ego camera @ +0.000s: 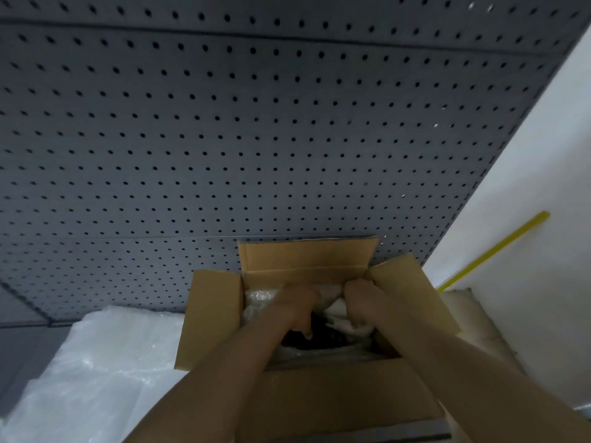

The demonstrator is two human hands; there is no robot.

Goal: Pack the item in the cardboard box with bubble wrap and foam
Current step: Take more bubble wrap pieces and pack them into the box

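Note:
An open cardboard box point(211, 318) stands in front of me with all its flaps up. Both my hands are down inside it. My left hand point(295, 306) presses on bubble wrap point(260, 297) at the box's left side, fingers curled over a dark item point(319, 338) that is mostly hidden. My right hand point(361, 302) is closed on a piece of white foam point(339, 324) at the box's right side. Clear wrap also covers the dark item's near edge.
A grey pegboard panel point(256, 139) rises behind the box. A large sheet of bubble wrap point(89, 369) lies to the left. Cream foam pieces point(470, 318) are stacked to the right, beside a white wall with a yellow stick point(499, 251).

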